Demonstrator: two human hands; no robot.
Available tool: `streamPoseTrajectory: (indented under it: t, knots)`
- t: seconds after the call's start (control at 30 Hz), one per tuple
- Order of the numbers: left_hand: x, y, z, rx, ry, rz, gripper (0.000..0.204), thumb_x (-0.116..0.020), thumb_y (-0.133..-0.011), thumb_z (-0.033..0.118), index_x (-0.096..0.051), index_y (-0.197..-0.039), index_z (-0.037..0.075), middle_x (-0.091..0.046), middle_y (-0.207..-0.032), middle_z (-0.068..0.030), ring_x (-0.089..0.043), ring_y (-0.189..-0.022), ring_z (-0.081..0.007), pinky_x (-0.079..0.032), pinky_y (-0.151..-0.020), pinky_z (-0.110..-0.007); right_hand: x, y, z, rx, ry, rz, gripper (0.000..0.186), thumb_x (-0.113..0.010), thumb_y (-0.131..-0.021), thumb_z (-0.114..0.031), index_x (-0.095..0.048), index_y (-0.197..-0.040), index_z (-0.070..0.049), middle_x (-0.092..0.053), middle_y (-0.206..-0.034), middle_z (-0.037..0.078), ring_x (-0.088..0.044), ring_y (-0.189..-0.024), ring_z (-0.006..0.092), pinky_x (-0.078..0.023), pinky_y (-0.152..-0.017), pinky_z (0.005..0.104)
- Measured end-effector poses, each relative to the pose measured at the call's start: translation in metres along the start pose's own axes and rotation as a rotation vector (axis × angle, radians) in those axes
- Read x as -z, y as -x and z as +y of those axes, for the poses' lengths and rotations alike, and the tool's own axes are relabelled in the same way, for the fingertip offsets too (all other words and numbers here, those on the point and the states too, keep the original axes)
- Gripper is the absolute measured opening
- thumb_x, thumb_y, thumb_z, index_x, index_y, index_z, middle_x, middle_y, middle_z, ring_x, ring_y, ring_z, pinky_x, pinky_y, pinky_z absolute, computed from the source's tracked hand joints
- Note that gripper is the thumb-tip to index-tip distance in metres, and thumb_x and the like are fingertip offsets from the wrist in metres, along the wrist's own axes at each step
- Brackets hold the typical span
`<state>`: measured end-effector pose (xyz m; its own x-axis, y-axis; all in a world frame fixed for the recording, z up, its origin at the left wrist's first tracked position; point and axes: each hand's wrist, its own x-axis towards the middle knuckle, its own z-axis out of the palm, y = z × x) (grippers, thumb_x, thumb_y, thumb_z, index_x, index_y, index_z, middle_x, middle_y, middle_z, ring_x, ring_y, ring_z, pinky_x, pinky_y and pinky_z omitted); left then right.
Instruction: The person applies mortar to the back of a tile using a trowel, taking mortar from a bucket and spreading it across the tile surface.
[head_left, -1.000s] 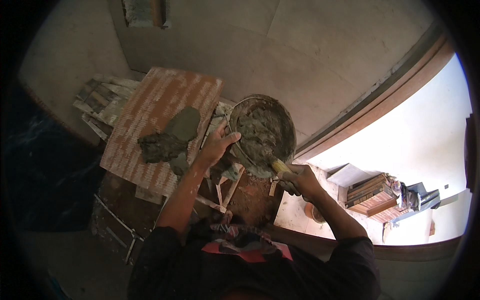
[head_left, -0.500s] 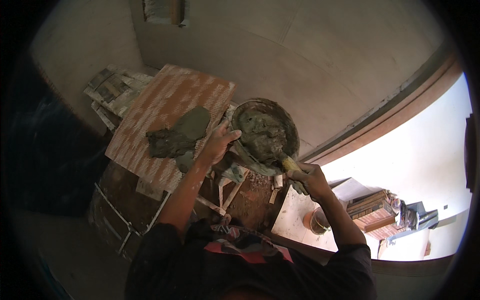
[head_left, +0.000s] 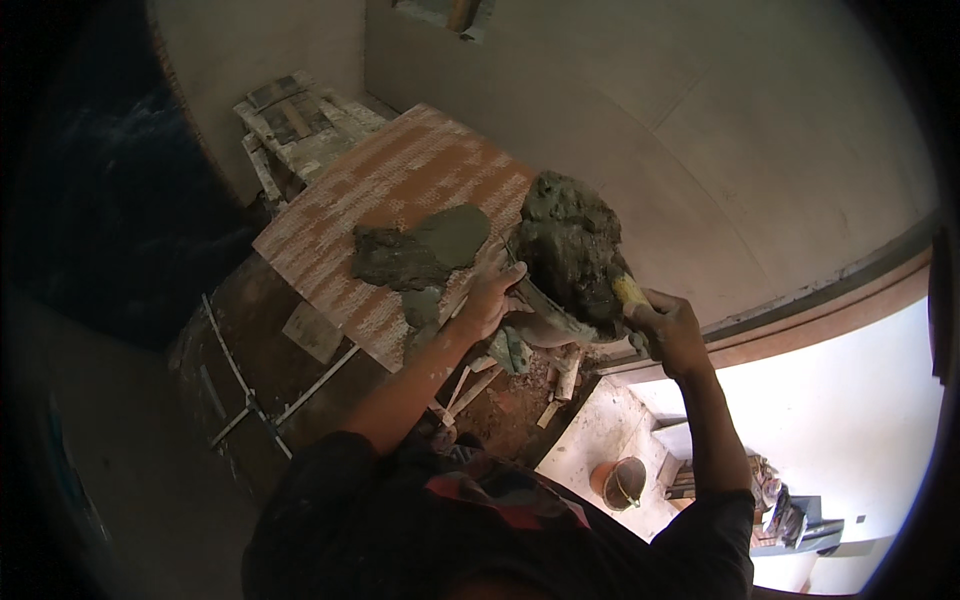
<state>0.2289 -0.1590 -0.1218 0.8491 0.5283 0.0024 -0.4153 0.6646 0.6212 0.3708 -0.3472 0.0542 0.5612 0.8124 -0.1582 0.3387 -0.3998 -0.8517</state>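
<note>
My left hand [head_left: 490, 300] grips the near left rim of a round mortar pan [head_left: 550, 312]. A big lump of wet grey mortar [head_left: 570, 245] rises above the pan and covers most of it. In my right hand [head_left: 668, 328] is the yellow handle [head_left: 630, 294] of a tool, probably a trowel, its blade hidden by the mortar. Left of the pan lies a large reddish-brown tile [head_left: 330, 235] with whitish streaks. A smeared patch of mortar [head_left: 420, 248] sits on it, and a smaller dab [head_left: 421, 308] lies near its edge.
A mortar-stained wooden stand [head_left: 300, 125] is behind the tile by the plastered wall [head_left: 690, 130]. Thin pale bars [head_left: 240, 365] stand at the lower left. An orange bucket [head_left: 618, 482] rests on the light floor at the lower right, near stacked materials [head_left: 765, 500].
The mortar has come up out of the pan as one large lump at my right hand's tool. The pan now looks tipped. My view has turned, shifting the tile rightward.
</note>
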Motion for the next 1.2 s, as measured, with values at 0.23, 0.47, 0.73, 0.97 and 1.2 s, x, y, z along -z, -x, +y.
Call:
streamPoseTrajectory:
  t: [0.23, 0.47, 0.73, 0.97, 1.2]
  knots:
    - [0.007, 0.002, -0.019, -0.015, -0.148, 0.228, 0.077, -0.061, -0.093, 0.025, -0.014, -0.146, -0.005, -0.055, -0.095, -0.0100, -0.060, -0.070, -0.0154, -0.058, -0.064, -0.033, -0.058, -0.070, -0.048, 0.179, 0.365, -0.108, 0.027, -0.069, -0.080, -0.023, -0.067, -0.096, -0.001, -0.060, -0.065, 0.005, -0.056, -0.052, 0.0148, -0.042, -0.048, 0.0295]
    - [0.010, -0.004, -0.037, -0.125, -0.321, 0.343, 0.061, -0.061, -0.091, 0.014, -0.032, -0.142, 0.001, -0.060, -0.105, -0.0155, -0.064, -0.076, -0.0228, -0.056, -0.066, -0.033, -0.150, -0.131, -0.045, 0.560, 1.173, -0.205, 0.037, -0.070, -0.073, -0.020, -0.062, -0.108, -0.010, -0.065, -0.079, 0.019, -0.066, -0.070, 0.0355, -0.051, -0.060, 0.0447]
    - [0.027, -0.032, -0.048, -0.567, -1.287, 0.454, 0.070, -0.062, -0.089, 0.034, -0.036, -0.137, -0.011, -0.054, -0.115, -0.0334, -0.051, -0.111, -0.0469, -0.042, -0.094, -0.050, -0.130, -0.096, -0.090, 0.694, 1.107, 0.131, 0.038, -0.068, -0.077, -0.026, -0.062, -0.111, -0.009, -0.068, -0.083, 0.017, -0.068, -0.077, 0.0346, -0.053, -0.067, 0.0432]
    - [-0.017, -0.051, -0.012, -0.680, -1.217, 0.390, 0.052, -0.064, -0.086, 0.031, -0.051, -0.114, -0.011, -0.061, -0.096, -0.0254, -0.056, -0.098, -0.0433, -0.043, -0.089, -0.048, -0.080, -0.066, -0.104, 0.650, 0.612, 0.133, 0.046, -0.071, -0.079, -0.028, -0.061, -0.118, -0.006, -0.068, -0.096, 0.020, -0.067, -0.089, 0.0333, -0.051, -0.077, 0.0400]
    - [-0.082, -0.065, 0.009, -0.436, -1.034, 0.286, 0.034, -0.069, -0.086, 0.029, -0.057, -0.100, 0.000, -0.063, -0.082, -0.0094, -0.063, -0.077, -0.0247, -0.049, -0.066, -0.040, -0.020, -0.011, -0.105, 0.372, 0.151, 0.118, 0.045, -0.073, -0.078, -0.023, -0.064, -0.114, 0.003, -0.067, -0.083, 0.008, -0.061, -0.070, 0.0148, -0.048, -0.063, 0.0284]
